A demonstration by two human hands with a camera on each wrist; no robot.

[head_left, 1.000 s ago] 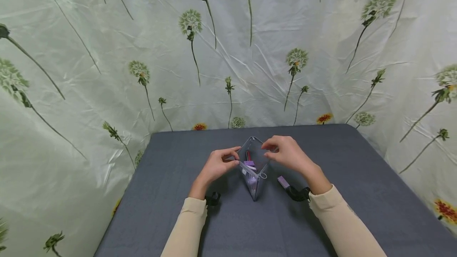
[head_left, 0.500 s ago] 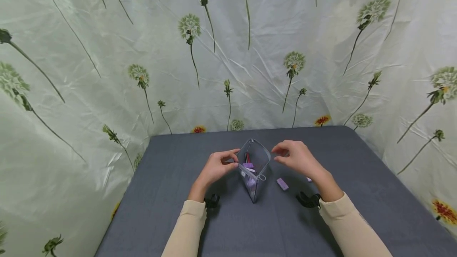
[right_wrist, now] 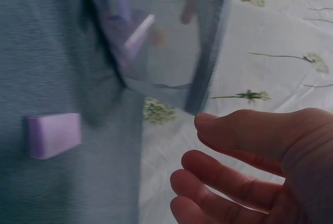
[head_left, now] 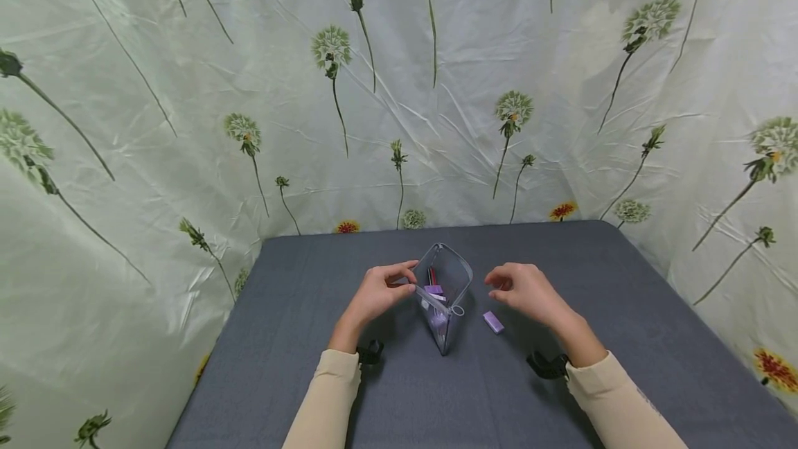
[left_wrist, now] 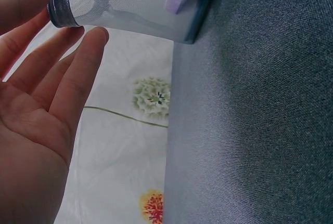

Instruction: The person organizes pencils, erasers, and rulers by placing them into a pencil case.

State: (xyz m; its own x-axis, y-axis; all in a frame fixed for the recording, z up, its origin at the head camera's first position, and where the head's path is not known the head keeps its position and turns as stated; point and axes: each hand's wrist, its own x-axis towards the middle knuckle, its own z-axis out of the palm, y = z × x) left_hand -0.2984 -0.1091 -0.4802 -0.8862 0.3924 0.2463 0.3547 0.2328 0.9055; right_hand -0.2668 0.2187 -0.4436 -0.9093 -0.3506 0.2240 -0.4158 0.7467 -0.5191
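Note:
A grey mesh zip pouch stands with its mouth spread wide. Inside it are small purple blocks and slim red and black sticks. My left hand pinches the pouch's zipped rim between thumb and fingers; in the left wrist view the rim lies between them. To the right of the pouch, my right hand hovers with loosely bent fingers, holding nothing. Below its fingertips a purple rectangular block lies on the table, also plain in the right wrist view.
The dark grey cloth-covered table reaches back to a pale curtain printed with dandelions. A ring-shaped zip pull hangs at the pouch's near corner. Black straps sit around the wrists.
My right hand has left the pouch's rim and moved right and nearer. A small pale piece seen beneath that wrist half a second ago is hidden now. The left hand keeps its pinch.

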